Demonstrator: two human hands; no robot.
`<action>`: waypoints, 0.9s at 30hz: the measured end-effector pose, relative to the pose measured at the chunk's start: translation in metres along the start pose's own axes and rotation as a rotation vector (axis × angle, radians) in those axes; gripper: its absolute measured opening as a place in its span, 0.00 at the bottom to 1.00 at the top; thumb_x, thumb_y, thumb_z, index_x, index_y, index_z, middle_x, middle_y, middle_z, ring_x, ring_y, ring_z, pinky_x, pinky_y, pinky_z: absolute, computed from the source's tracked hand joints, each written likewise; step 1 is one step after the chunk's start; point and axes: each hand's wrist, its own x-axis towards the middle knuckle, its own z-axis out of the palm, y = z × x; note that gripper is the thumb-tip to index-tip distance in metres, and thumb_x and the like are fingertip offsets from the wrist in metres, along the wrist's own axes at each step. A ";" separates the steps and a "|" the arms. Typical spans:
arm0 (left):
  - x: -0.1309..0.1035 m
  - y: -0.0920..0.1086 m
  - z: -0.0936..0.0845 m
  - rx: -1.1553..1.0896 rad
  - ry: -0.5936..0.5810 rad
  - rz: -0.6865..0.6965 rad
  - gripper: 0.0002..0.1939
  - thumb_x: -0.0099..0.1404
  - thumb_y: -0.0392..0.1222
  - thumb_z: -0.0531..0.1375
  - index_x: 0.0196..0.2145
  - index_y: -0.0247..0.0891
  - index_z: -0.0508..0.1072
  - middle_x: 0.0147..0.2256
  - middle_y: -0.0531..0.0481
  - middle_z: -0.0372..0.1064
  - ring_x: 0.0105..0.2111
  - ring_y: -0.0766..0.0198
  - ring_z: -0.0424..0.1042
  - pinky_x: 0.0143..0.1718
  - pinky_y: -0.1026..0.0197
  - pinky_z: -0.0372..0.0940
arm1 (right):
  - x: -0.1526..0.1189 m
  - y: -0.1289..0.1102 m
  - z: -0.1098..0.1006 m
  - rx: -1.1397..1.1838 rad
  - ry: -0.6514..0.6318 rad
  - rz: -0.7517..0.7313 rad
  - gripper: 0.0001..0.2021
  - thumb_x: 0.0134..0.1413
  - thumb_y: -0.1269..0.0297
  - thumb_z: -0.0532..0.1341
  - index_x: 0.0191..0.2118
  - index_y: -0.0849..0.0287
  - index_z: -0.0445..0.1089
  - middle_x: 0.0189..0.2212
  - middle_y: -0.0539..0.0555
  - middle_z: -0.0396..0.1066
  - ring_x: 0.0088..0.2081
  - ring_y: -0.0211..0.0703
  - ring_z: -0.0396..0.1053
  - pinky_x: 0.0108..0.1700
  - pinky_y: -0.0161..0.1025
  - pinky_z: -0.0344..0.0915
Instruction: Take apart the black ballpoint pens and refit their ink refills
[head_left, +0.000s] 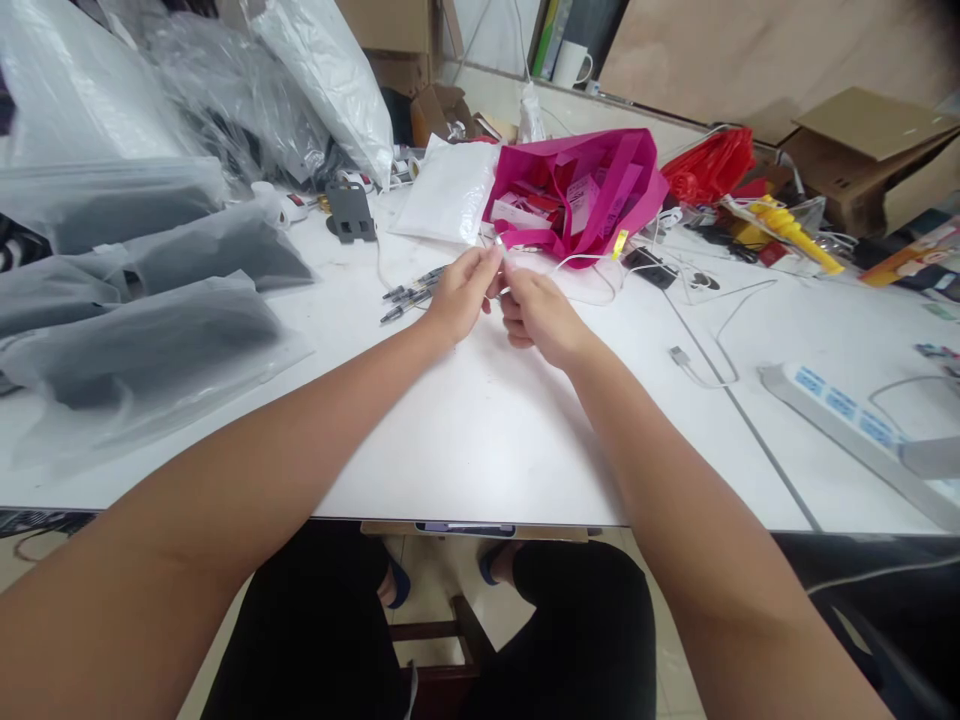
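Near the centre of the frame, the left hand (461,292) and the right hand (544,312) are meeting over the white table (480,430), their fingers pinching narrowly on a small white cable end (499,243). Just beyond, a magenta fabric bag (636,190) is standing open in the upper centre, holding small boxes. Slim dark-tipped pens (409,293) are lying beside the left hand; a long white power strip (832,405) is resting at the frame's right.
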 end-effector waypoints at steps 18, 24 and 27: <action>0.009 0.009 -0.006 -0.233 0.043 -0.311 0.25 0.75 0.67 0.53 0.44 0.42 0.72 0.35 0.45 0.75 0.44 0.54 0.79 0.33 0.58 0.71 | -0.011 -0.017 0.005 0.429 -0.273 0.391 0.17 0.79 0.55 0.48 0.34 0.54 0.58 0.20 0.39 0.39 0.19 0.32 0.30 0.16 0.27 0.35; 0.013 0.009 -0.009 -0.188 0.044 -0.282 0.24 0.75 0.66 0.54 0.39 0.41 0.71 0.38 0.44 0.76 0.47 0.54 0.80 0.33 0.58 0.72 | -0.010 -0.019 0.008 0.465 -0.278 0.402 0.18 0.79 0.55 0.46 0.35 0.54 0.59 0.19 0.38 0.38 0.19 0.32 0.30 0.16 0.28 0.36; 0.013 0.012 -0.007 -0.202 0.074 -0.306 0.24 0.76 0.65 0.54 0.34 0.42 0.66 0.35 0.44 0.75 0.48 0.53 0.80 0.30 0.59 0.71 | -0.011 -0.017 0.013 0.358 -0.210 0.342 0.17 0.78 0.54 0.50 0.34 0.53 0.58 0.19 0.38 0.40 0.18 0.31 0.32 0.17 0.28 0.37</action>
